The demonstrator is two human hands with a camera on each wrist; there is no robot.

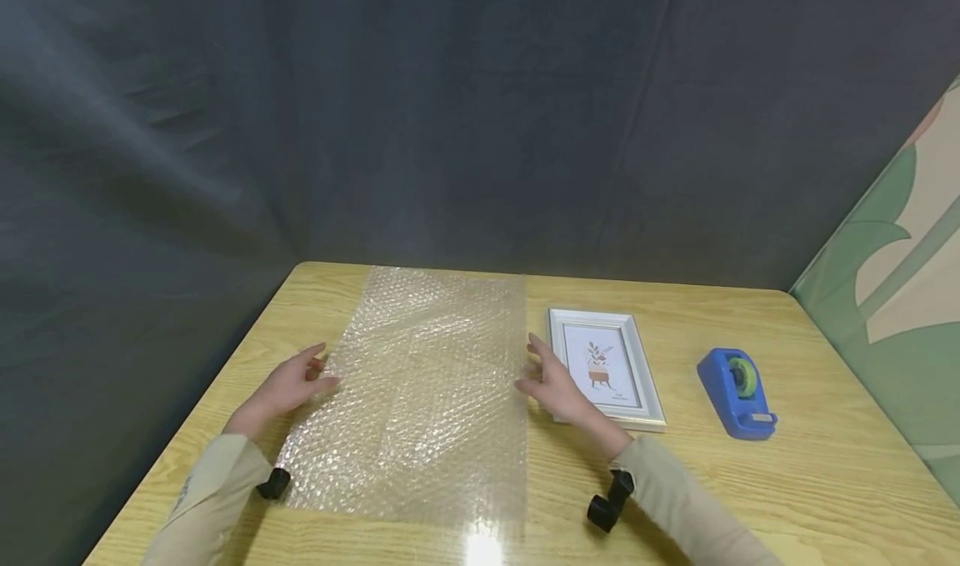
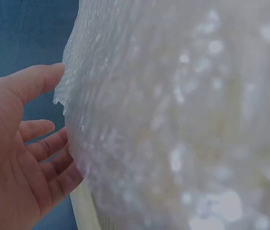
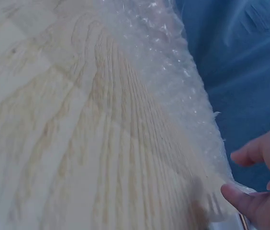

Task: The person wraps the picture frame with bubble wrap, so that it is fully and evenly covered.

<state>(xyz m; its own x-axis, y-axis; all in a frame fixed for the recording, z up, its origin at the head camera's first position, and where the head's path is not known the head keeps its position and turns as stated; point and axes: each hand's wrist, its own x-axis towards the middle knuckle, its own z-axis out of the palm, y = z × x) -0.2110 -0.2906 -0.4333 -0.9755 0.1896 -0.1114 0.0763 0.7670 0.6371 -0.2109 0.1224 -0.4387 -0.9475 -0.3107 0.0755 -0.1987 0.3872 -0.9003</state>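
A sheet of clear bubble wrap (image 1: 420, 391) lies spread on the wooden table, and fills most of the left wrist view (image 2: 173, 115). At its left edge is the left hand (image 1: 288, 387), thumb and fingers apart and relaxed; in its wrist view the left hand (image 2: 25, 148) has its fingertips at the sheet's edge, contact unclear. The right hand (image 1: 558, 391) is by the sheet's right edge, fingers loosely spread, holding nothing, also seen as the right hand (image 3: 266, 177) in its wrist view. Just right of that hand lies a white picture frame (image 1: 648, 374) with a plant print.
A blue tape dispenser (image 1: 731, 399) with green tape stands on the right part of the table (image 1: 825, 466). A dark curtain (image 1: 480, 116) hangs behind and to the left. At the right is a wall panel (image 1: 907, 299) with a leaf pattern.
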